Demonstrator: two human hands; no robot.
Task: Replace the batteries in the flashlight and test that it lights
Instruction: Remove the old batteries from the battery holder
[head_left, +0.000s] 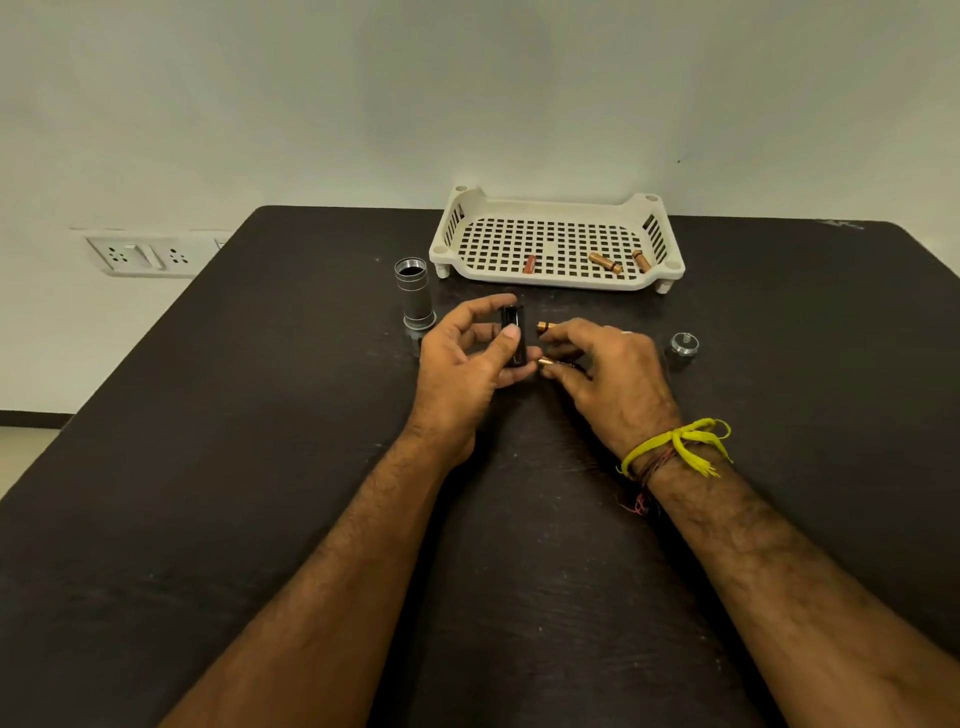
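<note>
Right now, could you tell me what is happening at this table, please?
A person is reloading a flashlight. The left hand holds the black battery holder while the right hand brings a battery up to it. The flashlight body stands open; its end cap lies apart. Three batteries lie in the tray.

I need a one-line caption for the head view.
Left hand holds black battery holder; right hand brings copper-coloured battery beside it.

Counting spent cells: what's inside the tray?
Three batteries lie in the tray: a reddish one left of centre, two copper ones toward the right. The rest of the floor looks bare; the near wall hides only a thin strip.
</note>
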